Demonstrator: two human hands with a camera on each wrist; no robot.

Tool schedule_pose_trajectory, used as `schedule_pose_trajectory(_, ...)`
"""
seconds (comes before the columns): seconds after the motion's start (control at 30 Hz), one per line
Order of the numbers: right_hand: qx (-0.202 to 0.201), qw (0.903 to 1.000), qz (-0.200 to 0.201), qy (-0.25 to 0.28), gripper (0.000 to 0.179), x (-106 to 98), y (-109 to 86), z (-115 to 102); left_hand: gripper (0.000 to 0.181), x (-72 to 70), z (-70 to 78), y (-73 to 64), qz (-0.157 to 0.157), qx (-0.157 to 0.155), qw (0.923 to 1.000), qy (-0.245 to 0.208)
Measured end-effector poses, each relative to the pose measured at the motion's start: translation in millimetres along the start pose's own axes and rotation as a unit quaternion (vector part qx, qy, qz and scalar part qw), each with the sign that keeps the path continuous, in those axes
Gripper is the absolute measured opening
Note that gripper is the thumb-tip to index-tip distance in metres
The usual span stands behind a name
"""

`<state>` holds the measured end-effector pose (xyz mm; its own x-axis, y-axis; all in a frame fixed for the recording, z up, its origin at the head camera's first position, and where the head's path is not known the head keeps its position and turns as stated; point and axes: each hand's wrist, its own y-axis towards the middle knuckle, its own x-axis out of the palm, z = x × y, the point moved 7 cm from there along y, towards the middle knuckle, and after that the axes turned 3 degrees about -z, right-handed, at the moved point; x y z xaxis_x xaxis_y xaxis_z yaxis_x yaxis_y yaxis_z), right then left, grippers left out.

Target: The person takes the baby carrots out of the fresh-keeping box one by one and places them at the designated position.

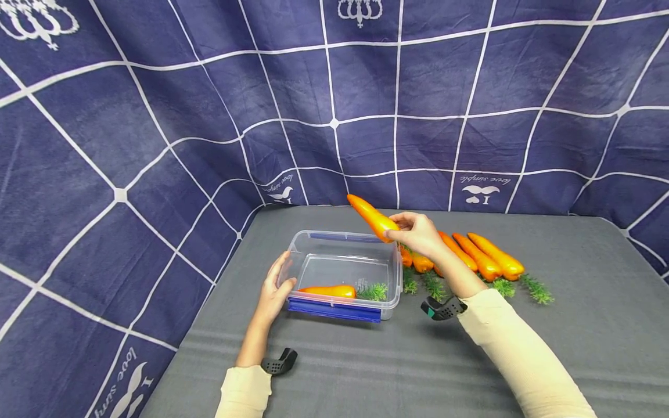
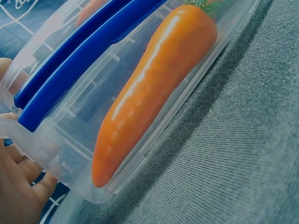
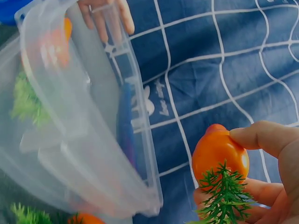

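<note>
My right hand (image 1: 417,233) pinches a glossy orange toy carrot (image 1: 372,216) by its thick end, above the back right of a clear plastic container (image 1: 395,273). The carrot's thin tip points up and left. Green leaves (image 3: 224,191) at its thick end show in the right wrist view. My left hand (image 1: 273,290) holds the container at its left end, thumb near the front corner, with several fingers (image 2: 30,170) curled against the outside. Inside the container, one carrot (image 2: 156,93) lies along the front wall, its leafy top (image 1: 373,292) to the right.
Several more leafy carrots (image 1: 493,255) lie side by side right of the container, partly behind my right forearm. Blue latches (image 1: 334,310) line the container's front. Grey cloth (image 1: 334,371) covers the table, and a blue checked curtain (image 1: 428,87) hangs behind and at the left.
</note>
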<state>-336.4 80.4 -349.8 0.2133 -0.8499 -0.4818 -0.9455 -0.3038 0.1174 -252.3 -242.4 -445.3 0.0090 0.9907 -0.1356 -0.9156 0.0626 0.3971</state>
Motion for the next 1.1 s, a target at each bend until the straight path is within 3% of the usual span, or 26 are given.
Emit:
schedule_pose_trajectory(0.7,0.050,0.9979,0.040,0.013,0.049,-61,-28.0,51,0.063,0.4,1.2,-0.8,0.002,0.006,0.9999,0.009)
schedule_pose_trajectory(1.1,0.069,0.9952,0.060,-0.034,0.054,-88,-43.6,69,0.064,1.1,0.2,-0.9,-0.003,0.000,1.0000,0.000)
